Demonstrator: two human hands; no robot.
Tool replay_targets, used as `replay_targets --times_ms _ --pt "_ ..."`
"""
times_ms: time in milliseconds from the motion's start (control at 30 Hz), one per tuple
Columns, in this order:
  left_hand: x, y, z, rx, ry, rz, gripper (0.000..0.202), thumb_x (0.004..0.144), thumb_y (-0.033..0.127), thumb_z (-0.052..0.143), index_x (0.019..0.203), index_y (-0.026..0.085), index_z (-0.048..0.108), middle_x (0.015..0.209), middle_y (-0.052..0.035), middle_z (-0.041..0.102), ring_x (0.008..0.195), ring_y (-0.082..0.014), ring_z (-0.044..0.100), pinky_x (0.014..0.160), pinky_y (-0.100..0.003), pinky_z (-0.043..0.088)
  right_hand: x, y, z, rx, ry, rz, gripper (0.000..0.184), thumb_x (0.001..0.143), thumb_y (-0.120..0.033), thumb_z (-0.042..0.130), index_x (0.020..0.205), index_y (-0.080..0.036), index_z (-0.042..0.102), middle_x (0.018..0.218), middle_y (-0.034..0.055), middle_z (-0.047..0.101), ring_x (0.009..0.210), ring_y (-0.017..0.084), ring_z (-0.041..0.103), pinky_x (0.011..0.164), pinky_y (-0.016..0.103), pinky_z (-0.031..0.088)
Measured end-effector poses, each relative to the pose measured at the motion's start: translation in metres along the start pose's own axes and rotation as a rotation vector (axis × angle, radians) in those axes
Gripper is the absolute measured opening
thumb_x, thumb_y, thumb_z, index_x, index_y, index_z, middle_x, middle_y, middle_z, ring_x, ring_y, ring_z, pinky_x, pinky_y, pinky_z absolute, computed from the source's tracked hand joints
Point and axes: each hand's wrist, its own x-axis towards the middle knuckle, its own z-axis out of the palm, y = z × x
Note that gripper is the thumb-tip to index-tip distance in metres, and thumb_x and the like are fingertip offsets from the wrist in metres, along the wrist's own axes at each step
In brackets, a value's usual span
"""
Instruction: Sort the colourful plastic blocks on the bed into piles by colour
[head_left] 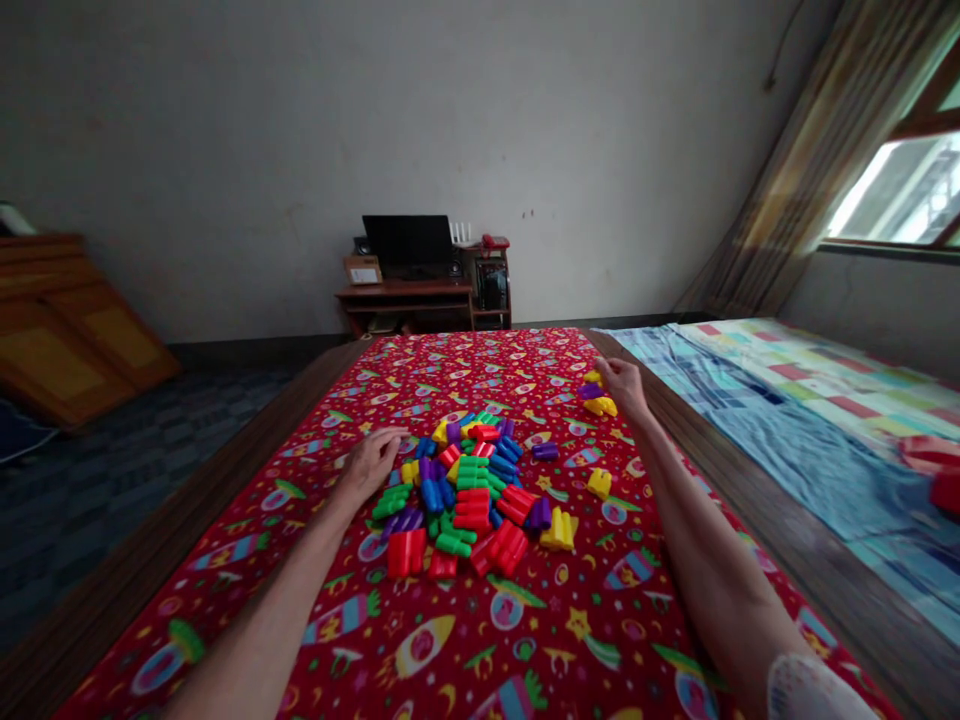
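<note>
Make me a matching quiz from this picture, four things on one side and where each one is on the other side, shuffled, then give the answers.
Things:
1. left hand
2. right hand
3. lone yellow block
4. monitor

Places:
A. on the desk at the far wall
B. at the yellow and purple blocks near the right edge of the red cloth
C. on the cloth, at the left side of the big block pile
D. by itself, right of the pile

Pairs: 1-C, 2-B, 3-D, 4-A

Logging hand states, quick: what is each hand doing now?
Left hand: open, flat on the cloth beside the block pile.
Right hand: touching yellow and purple blocks; grip unclear.
</note>
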Motion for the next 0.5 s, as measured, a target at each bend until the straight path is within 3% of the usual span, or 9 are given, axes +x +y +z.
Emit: replay_targets --times_ms 100,200,267,367,433,500 --pt "0.001 0.019 -0.008 -0.025 0.049 -0.068 0.048 0.087 0.052 0.036 0.094 0.018 0.071 0.099 -0.0082 0.075 0.095 -0.025 0.068 0.09 -0.039 0.054 -0.022 -0.038 0.031 0.16 -0.218 -0.114 0.053 0.074 -0.065 0.051 0.07 -0.014 0.064 0.059 0.0006 0.057 0.055 0.013 0.049 0.051 0.023 0.035" --pt "0.005 0.06 -0.021 -0.095 0.124 -0.108 0.051 0.092 0.051 0.032 0.104 0.018 0.069 0.101 -0.0064 0.074 0.097 -0.0247 0.068 0.087 -0.035 0.054 -0.058 -0.072 0.064 0.262 -0.306 -0.231 0.047 0.077 -0.062 0.052 0.073 -0.016 0.063 0.063 0.0006 0.059 0.059 0.013 0.052 0.054 0.023 0.039" --pt "0.007 0.095 -0.025 -0.151 0.063 -0.044 0.055 0.094 0.053 0.03 0.103 0.017 0.07 0.105 -0.0069 0.073 0.104 -0.0252 0.066 0.09 -0.034 0.052 -0.084 -0.089 0.079 0.324 -0.339 -0.289 0.042 0.08 -0.058 0.052 0.077 -0.017 0.064 0.066 0.0008 0.061 0.061 0.013 0.054 0.057 0.023 0.041" --pt "0.004 0.141 -0.018 -0.169 -0.142 0.072 0.05 0.092 0.057 0.038 0.093 0.02 0.072 0.102 -0.0074 0.074 0.099 -0.0254 0.067 0.089 -0.034 0.052 -0.113 -0.107 0.087 0.405 -0.406 -0.313 0.039 0.084 -0.055 0.051 0.082 -0.018 0.065 0.072 0.0023 0.064 0.066 0.015 0.058 0.06 0.024 0.044" --pt "-0.001 0.157 -0.009 -0.154 -0.199 0.105 0.044 0.091 0.056 0.045 0.088 0.022 0.072 0.092 -0.0073 0.075 0.088 -0.0245 0.069 0.081 -0.033 0.053 -0.121 -0.113 0.086 0.435 -0.463 -0.321 0.038 0.085 -0.054 0.05 0.084 -0.019 0.066 0.078 0.0036 0.067 0.072 0.016 0.061 0.064 0.024 0.047" --pt "-0.005 0.159 -0.002 -0.142 -0.183 0.124 0.04 0.092 0.052 0.046 0.089 0.023 0.072 0.089 -0.0068 0.075 0.084 -0.0236 0.069 0.078 -0.032 0.053 -0.116 -0.115 0.083 0.437 -0.482 -0.338 0.037 0.086 -0.052 0.051 0.084 -0.019 0.068 0.081 0.0041 0.069 0.075 0.016 0.062 0.067 0.025 0.048"
